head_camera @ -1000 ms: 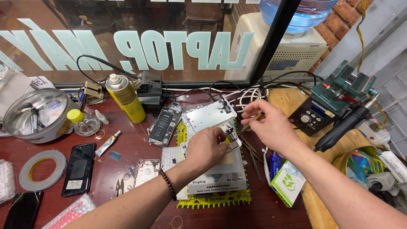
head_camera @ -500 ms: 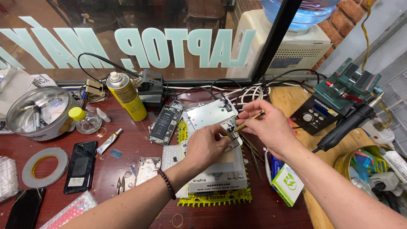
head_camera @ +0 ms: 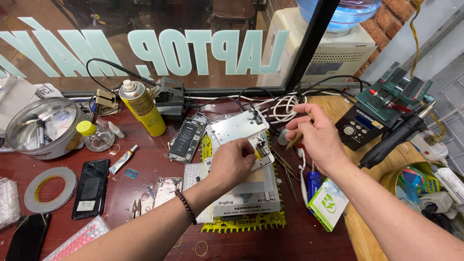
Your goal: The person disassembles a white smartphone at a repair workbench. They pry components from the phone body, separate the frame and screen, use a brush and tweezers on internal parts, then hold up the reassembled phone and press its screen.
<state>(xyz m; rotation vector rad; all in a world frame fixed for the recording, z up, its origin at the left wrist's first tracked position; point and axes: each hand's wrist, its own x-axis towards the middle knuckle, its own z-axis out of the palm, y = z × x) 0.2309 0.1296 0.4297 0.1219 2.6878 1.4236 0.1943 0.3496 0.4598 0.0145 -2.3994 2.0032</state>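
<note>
The left hand (head_camera: 235, 162) lies curled, knuckles up, on an opened phone frame (head_camera: 240, 130) that rests on a stack of flat boxes (head_camera: 246, 198) at the middle of the dark red counter (head_camera: 145, 227), its fingertips pressing the frame's lower end beside a small yellow tab; whether it pinches anything there I cannot tell; the right hand (head_camera: 316, 137) hovers just right of the frame, fingers loosely spread, thumb and forefinger nipping a thin brownish tool (head_camera: 294, 140); close left of the frame lies another opened phone showing its battery (head_camera: 186, 140), and behind that stand a yellow spray can (head_camera: 142, 108) and a tangle of white cables (head_camera: 285, 104); farther left sit a metal bowl (head_camera: 41, 126), a roll of tape (head_camera: 50, 189) and a black phone (head_camera: 90, 187); to the right, under the right forearm, lies a green-and-white box (head_camera: 329, 209), with a soldering station (head_camera: 360, 126) beyond.
</note>
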